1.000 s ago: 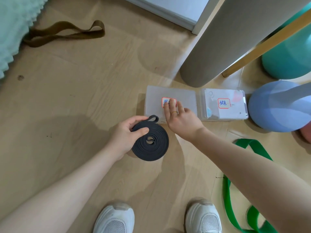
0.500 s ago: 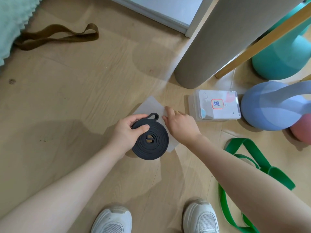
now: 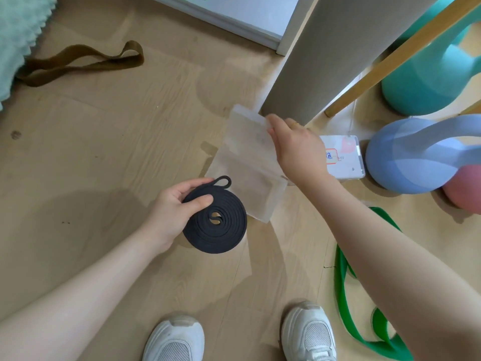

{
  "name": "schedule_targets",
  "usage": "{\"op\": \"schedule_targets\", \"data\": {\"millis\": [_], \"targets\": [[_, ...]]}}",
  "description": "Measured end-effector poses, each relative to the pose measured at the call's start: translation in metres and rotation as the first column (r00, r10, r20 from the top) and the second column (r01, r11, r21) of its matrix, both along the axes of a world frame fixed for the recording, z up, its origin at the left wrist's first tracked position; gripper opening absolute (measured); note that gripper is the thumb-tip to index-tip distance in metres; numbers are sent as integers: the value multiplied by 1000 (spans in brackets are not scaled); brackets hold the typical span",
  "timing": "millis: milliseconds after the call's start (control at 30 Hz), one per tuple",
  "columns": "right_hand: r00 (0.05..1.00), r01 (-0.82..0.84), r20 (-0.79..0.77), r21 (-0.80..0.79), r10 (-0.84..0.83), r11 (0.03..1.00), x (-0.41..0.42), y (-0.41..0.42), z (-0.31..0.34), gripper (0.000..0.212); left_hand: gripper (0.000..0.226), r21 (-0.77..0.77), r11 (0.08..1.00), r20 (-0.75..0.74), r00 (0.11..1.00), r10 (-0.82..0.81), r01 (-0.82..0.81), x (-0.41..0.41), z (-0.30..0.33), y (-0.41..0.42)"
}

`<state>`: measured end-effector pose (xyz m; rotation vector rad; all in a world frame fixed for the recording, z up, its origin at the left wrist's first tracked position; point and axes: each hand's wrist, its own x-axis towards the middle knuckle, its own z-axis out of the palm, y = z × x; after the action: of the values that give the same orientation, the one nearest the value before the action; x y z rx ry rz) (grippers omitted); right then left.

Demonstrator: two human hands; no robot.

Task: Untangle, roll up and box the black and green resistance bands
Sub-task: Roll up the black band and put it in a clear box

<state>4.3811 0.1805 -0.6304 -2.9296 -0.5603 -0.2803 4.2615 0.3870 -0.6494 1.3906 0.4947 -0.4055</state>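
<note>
My left hand (image 3: 173, 208) grips the black resistance band (image 3: 215, 220), which is rolled into a flat coil with a small loop sticking out at its top. Just right of the coil stands a translucent plastic box (image 3: 256, 194) with its lid (image 3: 247, 134) swung up. My right hand (image 3: 295, 149) pinches the lid's upper edge. The green band (image 3: 346, 290) lies loose and unrolled on the floor at the lower right, partly hidden by my right forearm. A second, closed white box (image 3: 346, 157) with a red-framed label sits behind my right hand.
A brown band (image 3: 78, 62) lies on the wood floor at upper left beside a mint fluffy rug (image 3: 18, 35). A grey post (image 3: 320, 56), a wooden leg (image 3: 390, 58), teal (image 3: 426, 76), blue (image 3: 416, 157) and pink (image 3: 463, 194) kettlebells crowd the right. My white shoes (image 3: 177, 340) are below.
My right hand went from resting on the closed box to lifting its lid open. My left hand has kept the black coil in about the same place.
</note>
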Motion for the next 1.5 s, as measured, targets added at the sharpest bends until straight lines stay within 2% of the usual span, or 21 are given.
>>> {"op": "schedule_targets", "data": {"millis": [100,200,300,400,467,500,567,600,633,667,733,800,833,933,1000,1067,1200,1300,1400,1433,1500], "targets": [[993,-85,-88,-7,84,996,7,5,-6,48,31,57,998,27,1000,-4,3,14,5,-1],[983,-33,-176,61,43,998,13,11,-24,59,30,156,987,-47,999,-25,32,25,-7,-10],[996,62,-62,-73,-66,995,10,20,-45,36,29,239,969,-129,991,-30,60,20,-25,-18],[993,119,19,-170,-117,978,-4,25,-63,58,29,286,957,-134,991,-11,49,16,-33,-20],[991,28,-122,-221,-56,975,-20,22,-74,58,29,303,952,-135,991,-6,46,17,-34,-21],[951,-16,-306,-187,-43,982,-28,17,-81,54,30,309,950,-134,991,-7,49,17,-34,-22],[737,41,-674,-34,-53,999,-33,6,-85,47,30,325,944,-128,992,-19,60,16,-34,-23],[661,99,-749,37,-39,994,-33,2,-83,43,31,332,941,-123,992,-25,65,16,-34,-23],[644,155,-765,105,-20,982,-33,-2,-79,41,31,336,939,-119,992,-32,71,16,-34,-23],[672,201,-740,167,-12,965,-33,-4,-73,40,30,338,938,-117,993,-35,73,16,-34,-23],[813,215,-582,293,-4,932,-38,-4,-56,39,28,330,942,-109,994,-33,68,15,-33,-23],[905,1,-402,332,141,943,-50,-3,-38,52,28,310,949,-91,996,-24,51,13,-32,-26],[890,-122,-385,315,244,941,-59,-3,-31,65,28,300,953,-82,997,-8,32,13,-32,-28],[703,-273,-621,213,346,938,-82,1,-22,112,26,259,966,-54,998,37,-22,14,-27,-36],[714,-314,-627,111,311,943,-92,4,-24,128,25,228,973,-35,999,25,-16,16,-24,-41],[785,-281,-560,59,265,958,-98,8,-27,130,25,195,981,-10,1000,-22,23,19,-19,-44],[885,-254,-396,28,244,967,-105,13,-35,116,26,164,984,26,997,-79,74,19,-17,-41],[881,-258,-419,-33,221,965,-106,15,-40,114,31,150,977,5,988,-151,149,16,-21,-36],[854,-199,-484,33,190,979,-103,14,-46,112,41,117,958,-13,965,-262,262,19,-23,-29],[845,-195,-498,49,193,980,-102,14,-46,112,44,135,944,-12,953,-302,300,19,-23,-26],[830,-212,-517,53,208,976,-101,14,-47,111,48,280,878,-5,915,-402,388,18,-27,-21]]}}
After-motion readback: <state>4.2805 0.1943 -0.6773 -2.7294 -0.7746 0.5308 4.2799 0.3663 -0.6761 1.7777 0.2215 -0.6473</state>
